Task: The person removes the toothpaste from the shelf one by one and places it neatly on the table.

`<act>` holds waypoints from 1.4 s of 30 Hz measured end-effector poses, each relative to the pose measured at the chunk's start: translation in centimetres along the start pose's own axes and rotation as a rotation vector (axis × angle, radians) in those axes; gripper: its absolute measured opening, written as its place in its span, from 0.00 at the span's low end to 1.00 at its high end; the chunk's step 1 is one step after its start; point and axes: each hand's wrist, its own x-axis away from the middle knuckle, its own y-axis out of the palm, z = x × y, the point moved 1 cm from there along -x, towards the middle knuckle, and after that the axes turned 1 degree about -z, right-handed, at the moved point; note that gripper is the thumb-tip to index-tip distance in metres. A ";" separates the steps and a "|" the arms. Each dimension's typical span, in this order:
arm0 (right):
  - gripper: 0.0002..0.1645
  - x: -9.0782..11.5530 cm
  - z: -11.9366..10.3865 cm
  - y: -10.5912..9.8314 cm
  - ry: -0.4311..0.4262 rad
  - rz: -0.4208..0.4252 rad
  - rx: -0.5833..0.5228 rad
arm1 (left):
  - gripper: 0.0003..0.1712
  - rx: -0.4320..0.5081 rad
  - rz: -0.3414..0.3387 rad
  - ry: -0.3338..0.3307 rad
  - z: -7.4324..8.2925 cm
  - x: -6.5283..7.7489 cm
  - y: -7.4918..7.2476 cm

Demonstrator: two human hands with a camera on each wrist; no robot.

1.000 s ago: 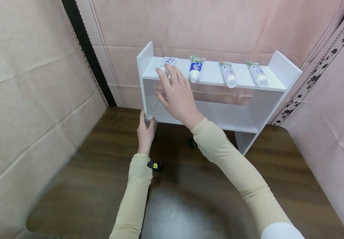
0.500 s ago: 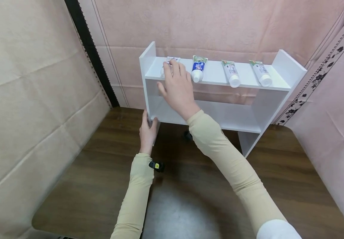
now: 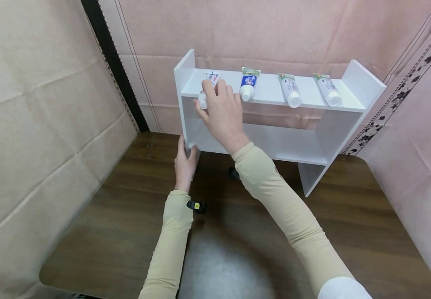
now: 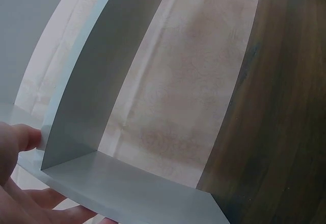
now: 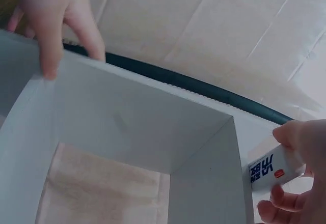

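Note:
A white two-tier shelf unit [image 3: 271, 143] stands on the table. My left hand [image 3: 184, 166] grips its left side panel, thumb on the inner side; the left wrist view shows the fingers [image 4: 71, 215] wrapped around the board. At the left end of the top shelf, my right hand [image 3: 222, 118] pinches a white toothpaste tube [image 3: 212, 77] with blue lettering. The tube's white cap pokes out past the shelf's front edge, and the fingers hide its middle. In the right wrist view, thumb and fingers hold the tube [image 5: 265, 170] from both sides, a red mark beside its lettering.
Three more tubes lie on the top shelf, caps forward: a blue-and-white one [image 3: 248, 84], then two white ones [image 3: 290, 90] [image 3: 328, 90] with green ends. Cloth walls [image 3: 275, 33] enclose the brown wooden table [image 3: 125, 232] behind and at both sides.
My right hand has come down onto the leftmost tube and its fingers have closed on it. The tube has shifted forward, cap over the edge. My left hand keeps its grip on the side panel.

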 end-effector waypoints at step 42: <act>0.10 12.6 3.7 -3.1 0.031 0.266 -0.626 | 0.35 0.149 0.052 0.099 -0.4 -0.2 1.0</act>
